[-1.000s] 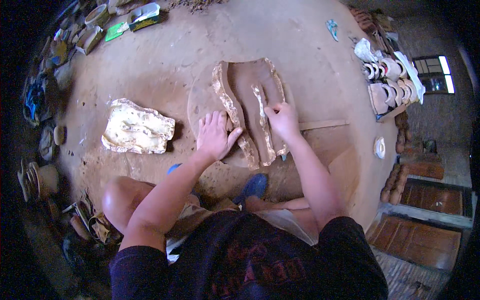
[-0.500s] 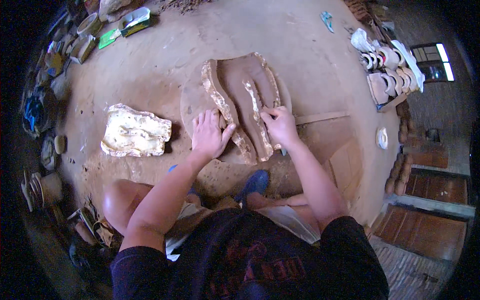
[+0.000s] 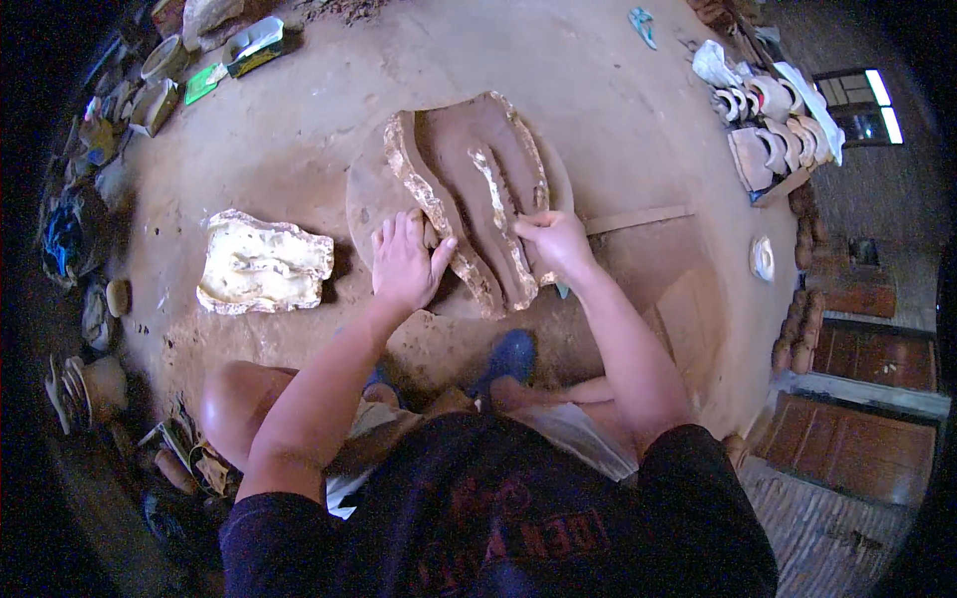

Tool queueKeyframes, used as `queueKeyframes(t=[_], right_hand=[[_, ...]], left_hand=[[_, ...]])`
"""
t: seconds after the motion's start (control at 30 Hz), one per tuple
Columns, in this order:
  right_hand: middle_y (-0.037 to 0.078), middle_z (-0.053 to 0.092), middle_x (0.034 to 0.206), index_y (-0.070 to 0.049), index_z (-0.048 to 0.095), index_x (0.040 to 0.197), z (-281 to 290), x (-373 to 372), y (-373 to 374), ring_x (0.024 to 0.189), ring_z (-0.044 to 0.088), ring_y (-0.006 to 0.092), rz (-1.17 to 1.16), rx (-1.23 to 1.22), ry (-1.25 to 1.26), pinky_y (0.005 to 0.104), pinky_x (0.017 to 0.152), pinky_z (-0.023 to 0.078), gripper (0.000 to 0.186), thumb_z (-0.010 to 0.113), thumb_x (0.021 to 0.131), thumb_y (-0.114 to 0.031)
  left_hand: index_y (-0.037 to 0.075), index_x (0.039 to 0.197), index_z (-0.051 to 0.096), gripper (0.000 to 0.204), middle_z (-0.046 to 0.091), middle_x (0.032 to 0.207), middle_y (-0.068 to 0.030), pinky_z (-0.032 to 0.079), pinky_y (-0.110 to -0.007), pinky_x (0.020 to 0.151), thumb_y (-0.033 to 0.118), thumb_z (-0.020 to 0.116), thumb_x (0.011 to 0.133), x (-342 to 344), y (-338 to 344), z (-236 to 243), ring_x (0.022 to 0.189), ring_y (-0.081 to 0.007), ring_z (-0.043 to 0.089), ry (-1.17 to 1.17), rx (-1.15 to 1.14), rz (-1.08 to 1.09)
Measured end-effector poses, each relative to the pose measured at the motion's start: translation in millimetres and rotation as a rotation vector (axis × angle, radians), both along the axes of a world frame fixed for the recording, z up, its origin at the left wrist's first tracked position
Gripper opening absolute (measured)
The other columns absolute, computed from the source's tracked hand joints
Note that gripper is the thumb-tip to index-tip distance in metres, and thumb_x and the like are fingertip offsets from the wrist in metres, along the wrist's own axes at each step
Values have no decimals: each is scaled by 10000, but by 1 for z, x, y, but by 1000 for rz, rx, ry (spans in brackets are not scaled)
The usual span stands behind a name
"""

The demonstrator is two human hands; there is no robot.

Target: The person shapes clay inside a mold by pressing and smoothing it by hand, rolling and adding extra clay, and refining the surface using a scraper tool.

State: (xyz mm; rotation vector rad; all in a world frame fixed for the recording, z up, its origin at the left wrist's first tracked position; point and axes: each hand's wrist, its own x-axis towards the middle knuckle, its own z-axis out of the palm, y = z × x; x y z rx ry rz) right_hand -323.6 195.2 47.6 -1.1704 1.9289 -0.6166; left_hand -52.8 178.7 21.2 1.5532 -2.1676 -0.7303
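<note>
A plaster mould [image 3: 407, 164] with a rough off-white rim and a brown clay lining [image 3: 449, 149] lies on a round board [image 3: 364, 204] in front of me. A whitish plaster ridge [image 3: 490, 184] runs lengthwise inside it. My left hand [image 3: 407, 261] rests against the mould's left side, fingers spread and thumb at the rim. Beside its fingertips a brown lump is partly visible. My right hand [image 3: 555, 242] has its fingers bent and pressed together at the clay right of the ridge; anything between them is hidden. A second, smaller cream plaster mould [image 3: 267, 261] lies at the left.
A flat wooden strip [image 3: 638, 218] lies right of the board. Curved clay or plaster pieces [image 3: 783, 145] are stacked at the far right. A box [image 3: 253, 48], a green item [image 3: 203, 84] and clutter line the left. A white ring-shaped piece [image 3: 762, 258] lies on the right floor.
The whole view has shifted slightly. My right hand's fingertips have shifted a little inward along the clay beside the ridge. My left hand stays against the mould's left side.
</note>
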Motion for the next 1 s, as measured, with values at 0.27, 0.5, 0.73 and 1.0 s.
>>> queueKeyframes(t=[0.27,0.5,0.73,1.0], right_hand=[[196,753,932,-83,801,1071,24,23,35,849,744,375,149,-36,448,432,797,592,349,714,908,-380],[214,737,869,-118,800,1083,17,22,56,797,728,398,150,-82,562,487,742,579,367,636,959,-423],[222,729,852,-134,786,1127,52,50,79,786,724,411,148,-10,528,518,758,580,354,615,964,-398],[252,713,933,-94,738,1165,71,10,26,895,704,435,448,18,504,529,819,556,352,525,949,-273]], left_hand=[[-2,1377,483,675,549,1264,-183,351,-493,1078,548,549,992,2,0,-9,1242,-364,482,-69,-58,-5],[15,1329,502,609,563,1198,-174,369,-488,1030,512,582,984,-4,0,-9,1170,-360,513,-26,-105,34],[1,1335,525,644,562,1243,-173,367,-483,1051,538,569,982,2,-3,-21,1206,-346,504,-48,-139,56],[0,1341,530,639,575,1223,-186,371,-496,1047,526,580,980,-1,-5,-17,1180,-365,523,-41,-126,26]])
